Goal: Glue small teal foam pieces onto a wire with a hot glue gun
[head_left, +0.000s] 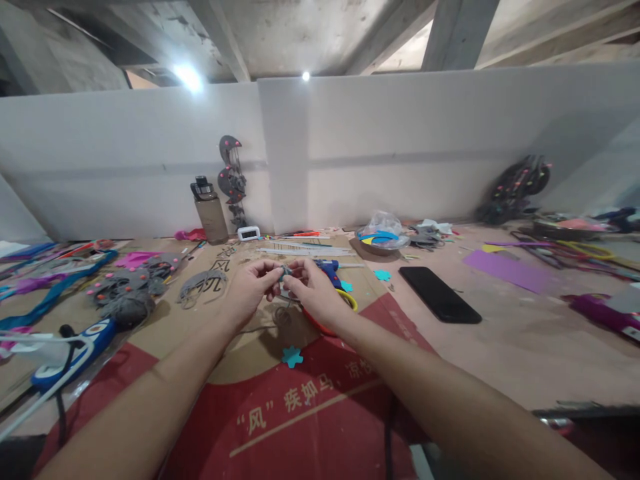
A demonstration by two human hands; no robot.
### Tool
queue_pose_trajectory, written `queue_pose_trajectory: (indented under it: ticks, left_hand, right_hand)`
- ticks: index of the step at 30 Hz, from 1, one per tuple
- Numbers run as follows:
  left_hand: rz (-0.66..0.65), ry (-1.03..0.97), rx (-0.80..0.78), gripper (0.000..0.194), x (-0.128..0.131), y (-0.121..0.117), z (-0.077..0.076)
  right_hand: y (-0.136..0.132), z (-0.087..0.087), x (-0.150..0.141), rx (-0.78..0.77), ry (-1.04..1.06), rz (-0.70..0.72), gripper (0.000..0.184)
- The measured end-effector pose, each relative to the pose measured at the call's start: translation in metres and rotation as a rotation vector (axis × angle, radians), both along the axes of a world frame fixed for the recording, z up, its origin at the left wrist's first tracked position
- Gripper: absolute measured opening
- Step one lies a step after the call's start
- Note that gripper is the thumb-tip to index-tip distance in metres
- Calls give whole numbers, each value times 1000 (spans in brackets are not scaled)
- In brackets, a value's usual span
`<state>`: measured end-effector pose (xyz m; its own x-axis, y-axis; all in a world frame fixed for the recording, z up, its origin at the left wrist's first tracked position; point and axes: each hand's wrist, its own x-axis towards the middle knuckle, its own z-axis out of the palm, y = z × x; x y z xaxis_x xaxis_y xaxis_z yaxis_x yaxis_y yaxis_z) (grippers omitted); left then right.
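My left hand (257, 283) and my right hand (311, 288) meet above a piece of cardboard (245, 363), fingertips pinched together. Between them is a small grey-teal piece (285, 271), mostly covered by the fingers, so its kind is unclear. Grey yarn (284, 315) lies loosely just below the hands. A turquoise flower-shaped cutout (293, 357) rests nearer to me on the red print. Beyond my right hand are a blue glue gun (329, 269) and yellow-and-red scissor handles (350, 300), partly hidden by the hand and wrist.
At the right lies a black phone (440, 295). Farther back are a metal bowl (381, 248), a water bottle (211, 217) and a small white digital clock (249, 233). Grey crescent pieces (133, 283) and a blue power strip (75, 353) occupy the left. A white partition (350, 153) closes the back.
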<state>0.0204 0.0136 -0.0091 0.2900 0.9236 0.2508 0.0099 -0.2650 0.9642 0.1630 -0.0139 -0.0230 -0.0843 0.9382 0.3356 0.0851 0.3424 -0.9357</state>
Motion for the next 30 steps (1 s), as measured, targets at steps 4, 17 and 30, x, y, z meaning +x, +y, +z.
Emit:
queue_pose_trajectory:
  ticks: [4,17,30]
  left_hand:
    - [121,41,122,22,-6,2,6]
    - [507,-712,88,17,-66,51,29]
    - [267,-587,-90,20,-50,39,23]
  right_hand:
    - [-3,-2,-5,-84,24,127,21]
    - [-22,23,22,169,-525,197,40]
    - [-13,-9,32,53,-1321,-94,31]
